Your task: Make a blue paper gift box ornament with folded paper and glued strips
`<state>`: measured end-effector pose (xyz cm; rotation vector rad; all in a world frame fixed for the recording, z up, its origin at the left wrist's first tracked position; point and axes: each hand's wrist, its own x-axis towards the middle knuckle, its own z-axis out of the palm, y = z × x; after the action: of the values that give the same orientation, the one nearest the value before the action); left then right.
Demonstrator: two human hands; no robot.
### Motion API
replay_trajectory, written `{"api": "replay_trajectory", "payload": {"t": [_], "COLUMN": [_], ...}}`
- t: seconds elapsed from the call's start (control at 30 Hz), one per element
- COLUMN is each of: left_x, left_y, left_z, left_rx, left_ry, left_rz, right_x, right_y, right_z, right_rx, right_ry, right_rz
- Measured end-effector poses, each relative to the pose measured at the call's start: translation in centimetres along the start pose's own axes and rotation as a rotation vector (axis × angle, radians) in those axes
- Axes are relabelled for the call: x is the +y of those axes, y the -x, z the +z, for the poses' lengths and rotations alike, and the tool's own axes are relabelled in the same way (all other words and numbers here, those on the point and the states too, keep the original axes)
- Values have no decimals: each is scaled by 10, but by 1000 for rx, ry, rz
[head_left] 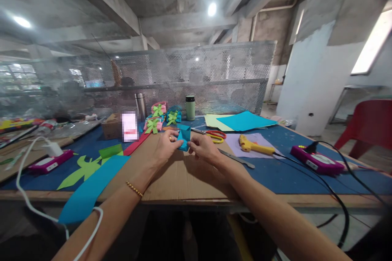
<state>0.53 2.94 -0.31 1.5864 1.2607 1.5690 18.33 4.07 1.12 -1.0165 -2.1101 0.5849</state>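
A small folded blue paper box (184, 133) is held up over the brown cardboard sheet (180, 179). My left hand (168, 143) grips its left side, fingers closed on the paper. On the other side, my right hand (203, 147) pinches the lower right edge with thumb and fingertips. Just beyond my right hand lie scissors with red and yellow handles (218, 135). A grey metal blade-like tool (237, 158) rests to the right of the cardboard. Left of the cardboard are a long blue paper strip (92, 187) and green paper cutouts (82, 169).
A yellow glue gun (255, 147) lies on lilac paper (234, 142), its cable running to a purple power strip (317, 160). Blue paper sheets (248, 120) are at back right. Decorated paper boxes (154, 122), a green bottle (190, 108) and a steel flask (141, 106) stand behind.
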Motion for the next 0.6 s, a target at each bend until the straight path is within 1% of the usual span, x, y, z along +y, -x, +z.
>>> {"api": "replay_trajectory", "payload": {"t": [0.13,0.27,0.37,0.43,0.6], "left_x": [-7,-12,-14,-13,-12], "left_y": [-3,-4,-3,-2,0], "left_z": [0,1,1,2,4], "left_rx": [-18,33,30,23,-1], "left_ry": [27,8,-15,-28,-22], "left_rz": [7,72,105,115,107], "right_x": [-2,-4,-3,-1,2], "right_y": [1,2,1,0,-3], "right_z": [0,0,1,2,3], "right_rx": [-3,-10,-6,-10,-50], "right_ry": [14,61,87,61,-61], "right_rz": [11,38,24,22,97]}}
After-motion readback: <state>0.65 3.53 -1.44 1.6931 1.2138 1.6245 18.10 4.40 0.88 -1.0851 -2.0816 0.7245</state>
